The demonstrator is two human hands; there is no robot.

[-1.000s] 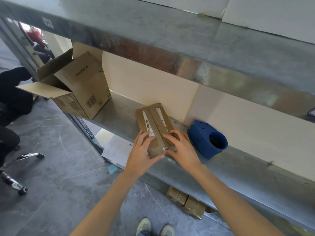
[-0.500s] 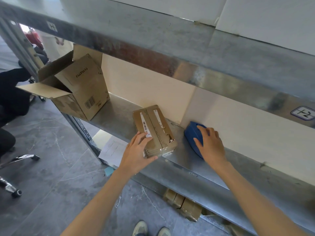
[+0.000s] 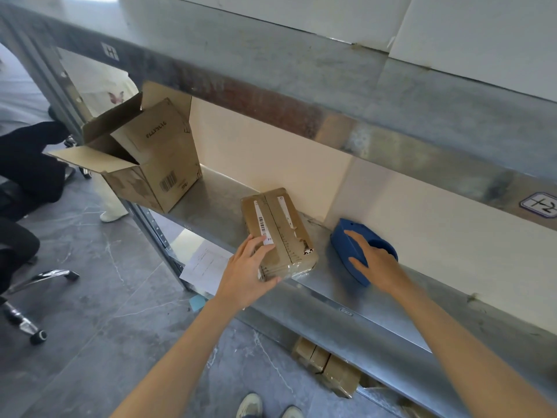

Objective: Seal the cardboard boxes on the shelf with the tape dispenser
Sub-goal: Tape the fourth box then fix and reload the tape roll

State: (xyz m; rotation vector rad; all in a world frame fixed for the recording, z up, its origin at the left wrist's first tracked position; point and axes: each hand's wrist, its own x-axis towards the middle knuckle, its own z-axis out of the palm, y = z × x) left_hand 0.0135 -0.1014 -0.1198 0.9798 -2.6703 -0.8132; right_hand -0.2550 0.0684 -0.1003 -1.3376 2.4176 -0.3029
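Our left hand (image 3: 247, 276) clamps the small box (image 3: 283, 224) steady on the shelf (image 3: 346, 297) while our right hand (image 3: 376, 260) grasps the tape dispenser (image 3: 346, 239) for sealing.

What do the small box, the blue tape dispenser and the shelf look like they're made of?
The small box looks like brown cardboard under glossy clear tape, going by its sheen. The tape dispenser seems moulded blue plastic, matte and evenly coloured. The shelf appears to be sheet metal, probably galvanised steel: dull grey, mottled, faintly reflective.
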